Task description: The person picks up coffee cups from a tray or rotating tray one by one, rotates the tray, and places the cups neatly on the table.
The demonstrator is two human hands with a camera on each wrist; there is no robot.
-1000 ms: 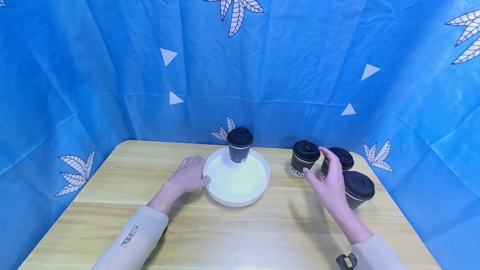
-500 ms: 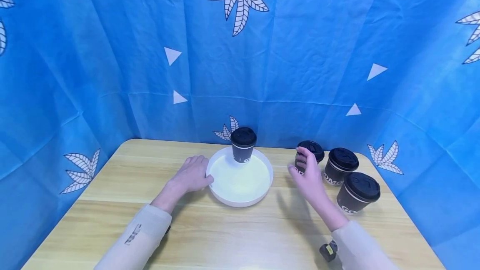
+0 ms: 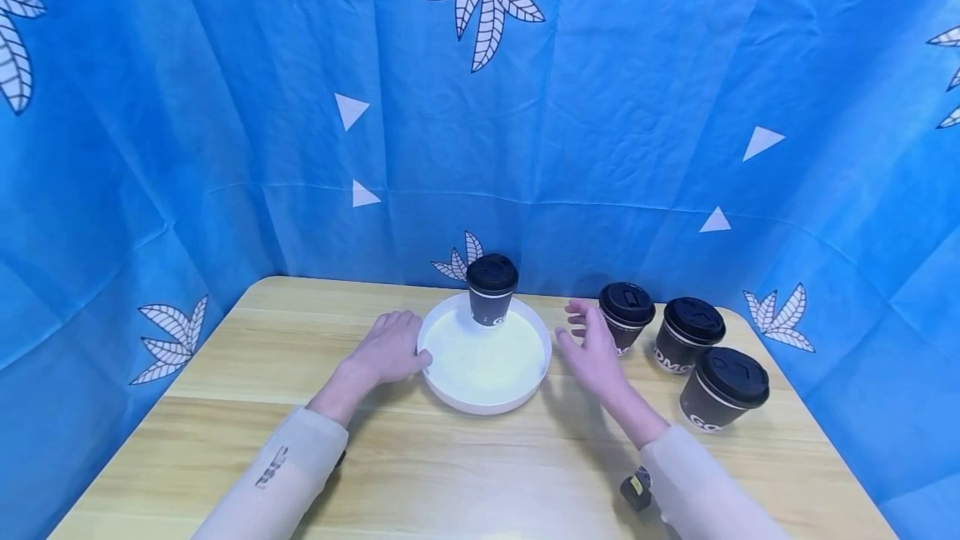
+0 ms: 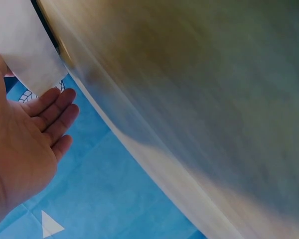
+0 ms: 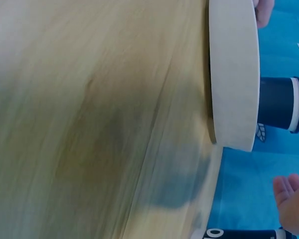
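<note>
In the left hand's (image 3: 387,348) grip sits the white tray (image 3: 482,373).

Head view bright, wrist views dim
I'm seeing glare whitening the round tray (image 3: 483,367), soft shadows darkening the wooden tabletop (image 5: 104,94).

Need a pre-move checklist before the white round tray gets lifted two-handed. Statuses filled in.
1. Left hand on white round tray: ok, thumb over the rim.
2. Firmness of that grip: cannot tell.
3. Right hand on tray: not ok, beside the right rim, apart from it, holding nothing.
4. Dark cup with black lid upright on tray: ok, though toward the far rim.
5. Three other dark, black-lidded cups loaded: not ok if they belong there; all stand on the light wood-grain table.
6. Cup contents: cannot tell, lids hide them.
</note>
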